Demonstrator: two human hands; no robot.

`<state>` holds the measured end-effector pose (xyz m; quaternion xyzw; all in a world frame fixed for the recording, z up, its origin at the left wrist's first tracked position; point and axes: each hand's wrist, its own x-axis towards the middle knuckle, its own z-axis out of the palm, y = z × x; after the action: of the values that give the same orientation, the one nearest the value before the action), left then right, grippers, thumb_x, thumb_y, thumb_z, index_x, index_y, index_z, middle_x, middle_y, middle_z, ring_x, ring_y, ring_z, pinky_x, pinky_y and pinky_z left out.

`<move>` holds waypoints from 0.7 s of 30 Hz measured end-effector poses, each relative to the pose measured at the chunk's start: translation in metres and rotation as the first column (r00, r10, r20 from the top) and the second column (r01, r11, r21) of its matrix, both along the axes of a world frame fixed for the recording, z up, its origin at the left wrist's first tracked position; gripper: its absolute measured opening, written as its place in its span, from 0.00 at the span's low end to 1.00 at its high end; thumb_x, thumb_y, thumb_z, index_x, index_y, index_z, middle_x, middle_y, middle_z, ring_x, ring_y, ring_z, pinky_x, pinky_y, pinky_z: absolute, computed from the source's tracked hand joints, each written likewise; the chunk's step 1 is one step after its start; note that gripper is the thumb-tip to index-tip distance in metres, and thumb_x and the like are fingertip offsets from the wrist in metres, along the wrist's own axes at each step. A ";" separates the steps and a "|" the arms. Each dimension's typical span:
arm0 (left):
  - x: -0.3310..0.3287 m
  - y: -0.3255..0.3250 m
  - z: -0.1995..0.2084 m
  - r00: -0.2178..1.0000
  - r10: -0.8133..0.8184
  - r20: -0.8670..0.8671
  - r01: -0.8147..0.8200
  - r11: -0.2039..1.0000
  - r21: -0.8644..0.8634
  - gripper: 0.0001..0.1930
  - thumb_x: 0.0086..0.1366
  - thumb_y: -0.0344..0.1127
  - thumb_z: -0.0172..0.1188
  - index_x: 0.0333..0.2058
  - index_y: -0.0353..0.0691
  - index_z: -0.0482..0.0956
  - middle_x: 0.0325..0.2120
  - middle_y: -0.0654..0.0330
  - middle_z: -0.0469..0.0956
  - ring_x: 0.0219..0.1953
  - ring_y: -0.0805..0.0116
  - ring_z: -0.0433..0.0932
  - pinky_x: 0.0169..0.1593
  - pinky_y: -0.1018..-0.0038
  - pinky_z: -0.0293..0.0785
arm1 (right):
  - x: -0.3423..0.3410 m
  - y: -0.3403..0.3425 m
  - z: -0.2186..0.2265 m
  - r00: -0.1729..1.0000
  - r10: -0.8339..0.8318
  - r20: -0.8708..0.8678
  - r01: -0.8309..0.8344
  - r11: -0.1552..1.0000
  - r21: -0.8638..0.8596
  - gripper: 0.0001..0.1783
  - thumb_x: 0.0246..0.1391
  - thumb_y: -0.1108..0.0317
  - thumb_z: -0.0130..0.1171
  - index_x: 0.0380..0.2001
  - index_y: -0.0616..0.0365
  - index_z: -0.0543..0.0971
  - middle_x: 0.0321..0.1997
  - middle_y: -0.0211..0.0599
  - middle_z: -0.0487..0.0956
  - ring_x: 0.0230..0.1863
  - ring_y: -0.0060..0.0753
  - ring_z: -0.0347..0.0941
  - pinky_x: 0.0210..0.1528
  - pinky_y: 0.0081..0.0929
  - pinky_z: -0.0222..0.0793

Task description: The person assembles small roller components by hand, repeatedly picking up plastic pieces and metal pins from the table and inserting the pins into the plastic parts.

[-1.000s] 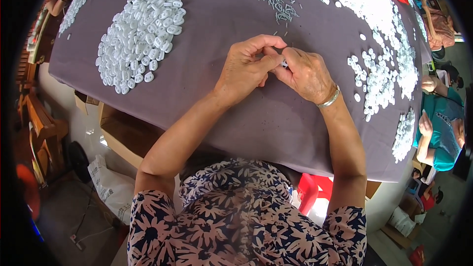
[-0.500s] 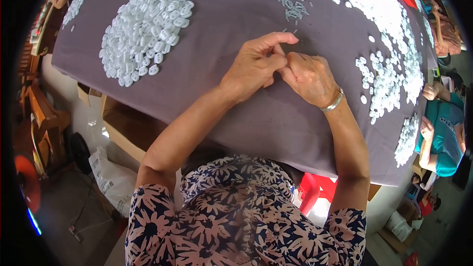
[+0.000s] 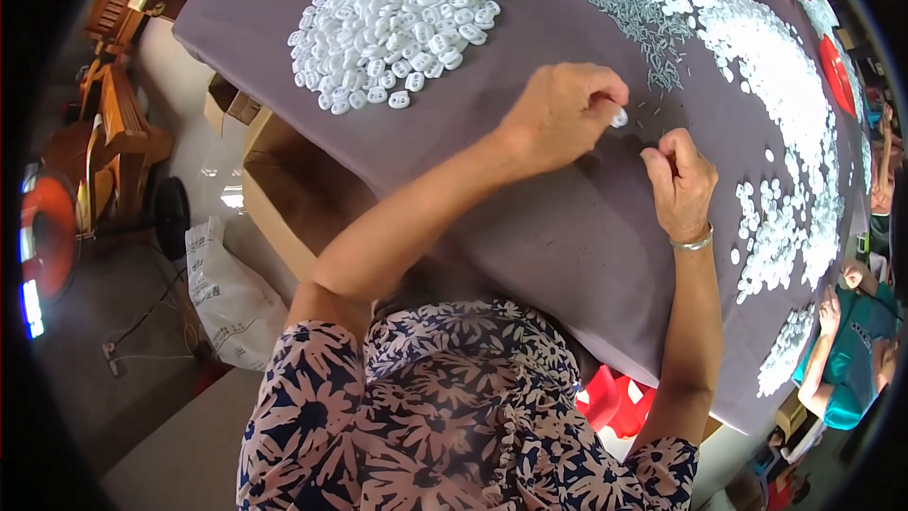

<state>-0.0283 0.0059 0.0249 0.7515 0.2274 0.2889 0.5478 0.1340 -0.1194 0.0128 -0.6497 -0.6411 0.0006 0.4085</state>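
Your right hand (image 3: 685, 187) hovers over the cloth-covered desk (image 3: 534, 241), thumb and fingers curled; whether they grip anything, you cannot tell. Just beyond, your left hand (image 3: 560, 118) clamps its fingers on a small white piece (image 3: 619, 118), jutting toward the right hand, its long axis unreadable. Farther out, grey pins (image 3: 653, 33) lie scattered; a white pile (image 3: 392, 24) sits left.

Only print I spot: small dark characters on the crumpled white plastic sack (image 3: 229, 295) down to my left, too small and blurred to read.
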 end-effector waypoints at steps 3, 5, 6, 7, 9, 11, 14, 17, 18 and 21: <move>-0.037 0.020 0.018 0.969 -0.007 -0.248 0.058 0.978 0.199 0.05 0.61 0.28 0.56 0.33 0.34 0.78 0.24 0.61 0.77 0.24 0.76 0.75 0.29 0.78 0.72 | 0.002 0.001 -0.001 1.000 0.014 -0.021 -0.013 1.000 0.012 0.13 0.52 0.74 0.60 0.22 0.61 0.66 0.15 0.34 0.62 0.15 0.29 0.56 0.20 0.25 0.57; -0.068 0.028 0.016 0.954 0.092 -0.284 -0.008 0.959 0.285 0.05 0.61 0.28 0.56 0.34 0.34 0.78 0.25 0.61 0.77 0.24 0.76 0.74 0.30 0.78 0.72 | 0.003 0.002 -0.003 1.000 -0.003 0.004 0.003 0.999 0.038 0.13 0.53 0.75 0.60 0.21 0.61 0.66 0.15 0.34 0.62 0.15 0.28 0.56 0.19 0.25 0.56; -0.084 0.029 0.017 0.941 0.164 -0.297 -0.075 0.955 0.288 0.05 0.61 0.29 0.56 0.35 0.34 0.79 0.25 0.61 0.77 0.24 0.76 0.74 0.29 0.78 0.71 | 0.004 0.002 -0.003 0.999 -0.020 0.030 0.019 0.998 0.054 0.14 0.53 0.75 0.60 0.21 0.61 0.65 0.14 0.34 0.62 0.15 0.28 0.55 0.19 0.24 0.55; -0.103 0.035 0.016 0.929 0.221 -0.296 -0.124 0.941 0.315 0.06 0.61 0.28 0.57 0.35 0.35 0.79 0.25 0.62 0.77 0.24 0.77 0.74 0.29 0.78 0.71 | 0.004 0.003 -0.003 0.999 -0.024 0.025 0.022 0.998 0.057 0.14 0.53 0.75 0.60 0.21 0.61 0.65 0.14 0.34 0.62 0.15 0.28 0.55 0.19 0.24 0.55; -0.132 0.044 0.018 0.876 0.342 -0.340 -0.266 0.931 0.251 0.05 0.60 0.28 0.58 0.35 0.35 0.79 0.24 0.63 0.77 0.24 0.78 0.73 0.29 0.80 0.70 | 0.004 0.004 -0.001 0.997 -0.023 0.068 0.020 0.998 0.051 0.15 0.52 0.76 0.61 0.20 0.61 0.64 0.14 0.34 0.61 0.15 0.27 0.53 0.18 0.23 0.54; -0.152 0.054 0.017 0.828 0.439 -0.348 -0.333 0.885 0.324 0.07 0.60 0.29 0.56 0.36 0.34 0.79 0.27 0.59 0.78 0.24 0.73 0.75 0.31 0.76 0.72 | 0.003 0.004 -0.001 0.997 -0.021 0.069 0.018 0.999 0.049 0.15 0.53 0.76 0.61 0.20 0.61 0.64 0.14 0.34 0.61 0.15 0.25 0.53 0.18 0.23 0.54; -0.160 0.070 0.011 0.812 0.495 -0.308 -0.396 0.856 0.333 0.07 0.61 0.28 0.57 0.36 0.34 0.79 0.27 0.60 0.78 0.24 0.75 0.75 0.30 0.78 0.72 | 0.003 0.004 -0.006 0.999 -0.040 0.018 0.039 0.998 0.046 0.16 0.53 0.75 0.61 0.20 0.61 0.64 0.13 0.31 0.60 0.15 0.22 0.53 0.18 0.22 0.54; -0.155 0.074 0.004 0.786 0.611 -0.098 -0.564 0.772 0.292 0.06 0.61 0.28 0.58 0.37 0.35 0.79 0.27 0.63 0.78 0.23 0.77 0.74 0.29 0.79 0.72 | 0.008 0.001 -0.003 0.995 -0.093 -0.040 0.095 0.994 0.045 0.16 0.54 0.74 0.61 0.20 0.60 0.65 0.13 0.27 0.59 0.16 0.17 0.52 0.18 0.20 0.53; -0.152 0.071 0.004 0.784 0.621 -0.003 -0.598 0.755 0.268 0.06 0.62 0.30 0.59 0.36 0.34 0.79 0.26 0.63 0.77 0.22 0.79 0.72 0.27 0.81 0.70 | 0.010 -0.002 0.000 0.991 -0.126 -0.042 0.128 0.991 0.049 0.15 0.55 0.74 0.60 0.20 0.60 0.65 0.13 0.25 0.59 0.16 0.15 0.52 0.18 0.19 0.53; -0.131 0.053 0.014 0.796 0.592 0.124 -0.593 0.804 -0.033 0.07 0.63 0.31 0.59 0.34 0.33 0.79 0.22 0.63 0.76 0.18 0.80 0.69 0.21 0.83 0.64 | 0.027 -0.013 0.013 0.936 -0.274 -0.221 0.296 0.953 0.071 0.15 0.59 0.71 0.57 0.20 0.59 0.67 0.14 0.23 0.59 0.17 0.13 0.52 0.18 0.16 0.51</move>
<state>-0.1590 0.0590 0.0388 0.6245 0.4143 0.4943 0.4405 0.1605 -0.1320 0.0256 -0.7102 -0.4928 -0.0238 0.5022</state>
